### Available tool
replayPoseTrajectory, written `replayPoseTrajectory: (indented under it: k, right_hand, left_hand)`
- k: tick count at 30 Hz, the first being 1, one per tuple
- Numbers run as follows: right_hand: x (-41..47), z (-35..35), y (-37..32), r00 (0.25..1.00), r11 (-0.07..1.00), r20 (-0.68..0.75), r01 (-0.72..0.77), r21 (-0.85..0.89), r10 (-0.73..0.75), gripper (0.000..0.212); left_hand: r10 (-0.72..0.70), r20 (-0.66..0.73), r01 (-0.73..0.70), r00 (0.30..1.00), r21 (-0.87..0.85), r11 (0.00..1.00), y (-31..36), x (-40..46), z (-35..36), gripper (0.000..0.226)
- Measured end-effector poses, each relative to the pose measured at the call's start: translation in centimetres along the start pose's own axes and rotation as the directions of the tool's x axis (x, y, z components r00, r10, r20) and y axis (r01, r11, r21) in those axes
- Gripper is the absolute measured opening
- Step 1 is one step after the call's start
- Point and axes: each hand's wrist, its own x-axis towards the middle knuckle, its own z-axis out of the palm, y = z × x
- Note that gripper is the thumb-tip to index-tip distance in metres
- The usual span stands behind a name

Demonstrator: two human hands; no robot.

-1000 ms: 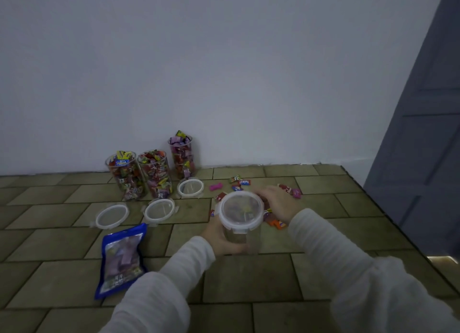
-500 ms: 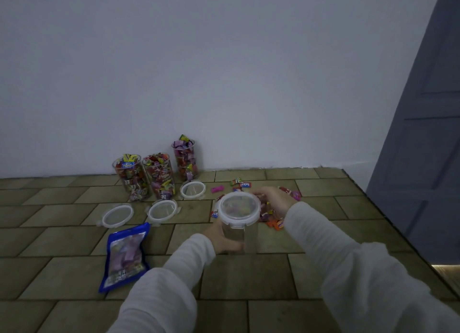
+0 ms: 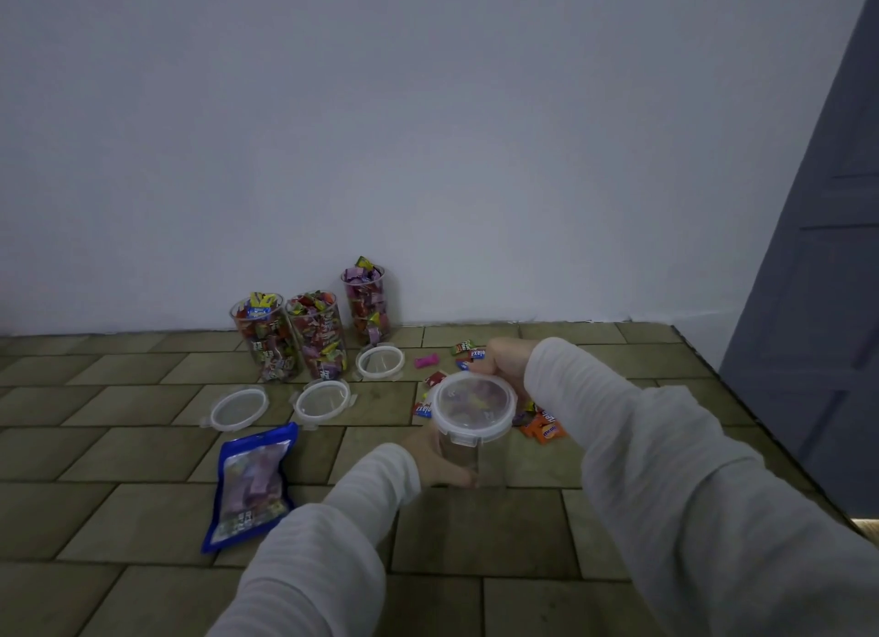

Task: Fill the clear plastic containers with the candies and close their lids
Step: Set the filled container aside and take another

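- Right hand [image 3: 506, 363] has slid from the near side of the lid [image 3: 473, 407] round to its far rim since a second ago, and the whole view has tipped up a little; container [image 3: 468, 460] hasn't shifted on the floor [image 3: 475, 532].
- Left hand [image 3: 440, 460] grips the container body low down, fingers curled round it. Right hand's fingers curl over the far edge of the lid, looks like it's pressing it on.
- Risk, I'd guess: lid seats crooked or a clip doesn't catch, since the container is packed and a candy under the rim would hold it up. Pushing on one side could tip it too.
- Three filled containers [image 3: 316, 334] stand open by the wall, their three loose lids [image 3: 323, 398] lying just in front.
- Loose candies [image 3: 542, 427] are scattered right behind the container, touching distance from the right hand, so easy to knock about.
- Blue candy bag [image 3: 254, 484] lies to the left, well out of the way.
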Motion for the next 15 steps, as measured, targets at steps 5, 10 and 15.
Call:
replayPoseTrajectory:
  k: [5,10,15]
  right_hand:
    - [-0.2,-0.5,-0.7,0.991,0.97,0.077,0.123,-0.209,-0.109,0.015]
    - [-2.9,0.1,-0.6,0.818,0.682,-0.106,0.392,-0.617,-0.566,0.029]
    - [-7.2,3.3,1.2,0.709,0.279,0.036,0.323,-0.904,-0.704,0.056]
  left_hand:
    - [0.004,0.004,-0.004,1.0,0.022,1.0,-0.2,0.1,0.0,0.076]
    - [-0.02,0.015,0.019,1.0,0.049,0.999,-0.4,0.2,-0.2,0.079]
    - [0.038,-0.016,-0.037,0.999,0.05,0.998,-0.6,0.7,-0.2,0.068]
